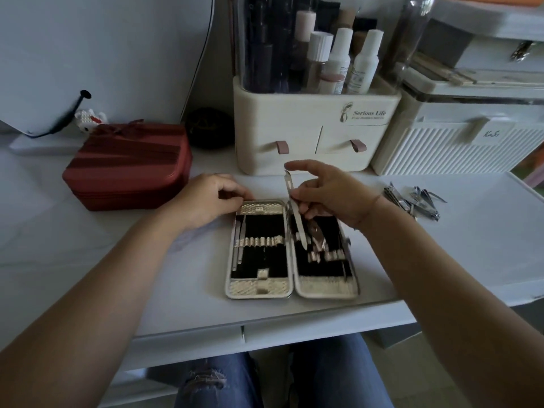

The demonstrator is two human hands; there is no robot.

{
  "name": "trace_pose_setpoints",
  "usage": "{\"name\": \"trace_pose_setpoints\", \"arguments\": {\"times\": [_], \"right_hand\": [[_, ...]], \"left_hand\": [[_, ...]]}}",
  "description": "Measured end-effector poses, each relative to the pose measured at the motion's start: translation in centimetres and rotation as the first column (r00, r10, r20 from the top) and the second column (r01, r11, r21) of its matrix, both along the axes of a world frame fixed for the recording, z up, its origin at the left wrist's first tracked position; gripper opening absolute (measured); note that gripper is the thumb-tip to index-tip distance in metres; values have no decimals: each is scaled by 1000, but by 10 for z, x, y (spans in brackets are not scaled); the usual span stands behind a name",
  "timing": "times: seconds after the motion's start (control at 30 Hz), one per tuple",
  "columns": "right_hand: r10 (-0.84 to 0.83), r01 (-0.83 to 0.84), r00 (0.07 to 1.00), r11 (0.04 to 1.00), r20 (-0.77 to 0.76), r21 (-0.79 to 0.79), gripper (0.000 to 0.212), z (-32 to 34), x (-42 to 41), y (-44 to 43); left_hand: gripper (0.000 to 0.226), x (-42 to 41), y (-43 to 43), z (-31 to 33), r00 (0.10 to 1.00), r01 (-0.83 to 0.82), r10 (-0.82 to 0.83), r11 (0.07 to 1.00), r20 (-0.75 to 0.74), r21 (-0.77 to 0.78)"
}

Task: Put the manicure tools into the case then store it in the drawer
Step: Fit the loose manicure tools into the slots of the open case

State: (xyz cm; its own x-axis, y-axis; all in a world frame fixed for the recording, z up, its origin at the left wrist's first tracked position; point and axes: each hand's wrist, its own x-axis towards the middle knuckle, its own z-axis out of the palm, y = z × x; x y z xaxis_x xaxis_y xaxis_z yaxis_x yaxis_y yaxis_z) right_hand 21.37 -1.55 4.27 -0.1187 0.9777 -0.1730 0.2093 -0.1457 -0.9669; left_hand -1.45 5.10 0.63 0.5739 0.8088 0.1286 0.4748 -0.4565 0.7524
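Note:
An open manicure case (291,290) with a black lining lies flat on the white table, two halves side by side. A few thin tools sit in the left half's loops. My right hand (326,192) holds a long thin metal tool (295,216) slanted over the right half, its lower tip near the loops. My left hand (212,201) rests curled on the case's top left corner. A pile of loose metal clippers and tools (415,200) lies on the table right of my right hand.
A cream cosmetic organizer (315,142) with two small drawers stands right behind the case. A ribbed white box (459,148) is to its right. A dark red zip pouch (129,166) sits at the left. A table drawer front (244,334) shows below the near edge.

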Motion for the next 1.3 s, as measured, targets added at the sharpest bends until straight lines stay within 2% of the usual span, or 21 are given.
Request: {"name": "trace_pose_setpoints", "arguments": {"times": [0.1,0.27,0.57,0.87,1.17,1.3], "right_hand": [[9,-9,1000,1000,-8,-6,43,-3,-4,7],[-75,74,997,997,-29,-22,47,-9,-9,13],[-37,33,993,999,-109,-31,44,-5,-13,18],[-13,13,1000,999,17,48,48,-10,-27,20],[-62,62,998,997,1,52,43,-11,-29,23],[-12,10,999,999,41,43,41,-9,-29,23]], "left_hand": [[34,3,-3,0,1000,-10,10,1000,9,-3],[7,2,-3,3,999,-36,36,998,-5,-58],[8,-3,-4,6,996,-81,80,996,-33,-45],[6,-7,-7,8,996,-84,81,995,-42,-57],[7,-8,-6,9,997,-70,67,995,-41,-68],[6,-8,-6,9,997,-66,63,996,-52,-60]]}}
